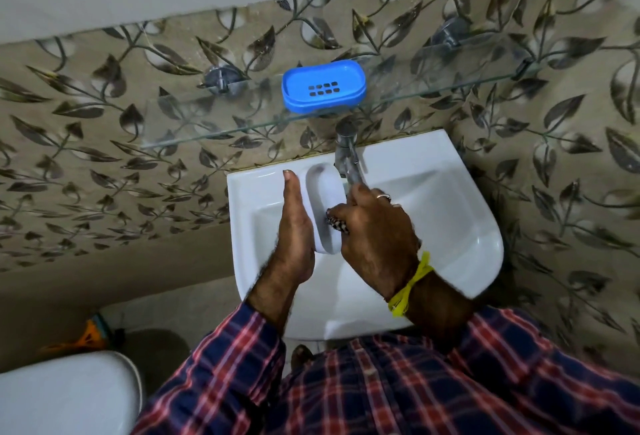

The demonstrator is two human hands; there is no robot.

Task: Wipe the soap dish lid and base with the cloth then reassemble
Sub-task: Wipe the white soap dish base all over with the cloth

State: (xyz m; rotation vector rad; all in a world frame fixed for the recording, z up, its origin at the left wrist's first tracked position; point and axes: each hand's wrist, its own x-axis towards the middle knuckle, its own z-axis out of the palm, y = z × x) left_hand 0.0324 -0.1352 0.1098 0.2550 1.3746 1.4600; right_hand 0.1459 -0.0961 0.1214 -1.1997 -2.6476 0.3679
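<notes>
Beyond both hands, on the wall: glass shelf [242, 126] on two metal brackets, leaf-patterned tiles behind.
On that shelf, above and well apart from the hands: blue soap dish base [323, 89], oval, hollow side up, two rows of drain slots in its floor, nothing lying in it.
Just beyond the right hand: metal tap [347, 152], spout reaching down towards the knuckles, crossing the far right edge of the lid.
Under and around both hands: white washbasin [460, 223], bowl holding nothing loose that can be made out.
Between the hands, over the basin: white soap dish lid [325, 206], oval, stood on its long edge, inner side towards the right hand.
Left hand [294, 226]: flat, fingers straight and together, palm pressed against the lid's left side.
Right hand [375, 230]: curled closed around a dark-and-light patterned cloth [335, 220], only a small bunch showing at the fingertips, touching the lid's inner face near its lower end; ring on one finger, yellow thread [410, 285] tied at the wrist.
Nearer than the hands: checked shirt sleeves [221, 365].
Below and left of the left hand: white toilet cistern lid [65, 396], orange object [86, 336] on the floor beside it, too blurred to identify.
</notes>
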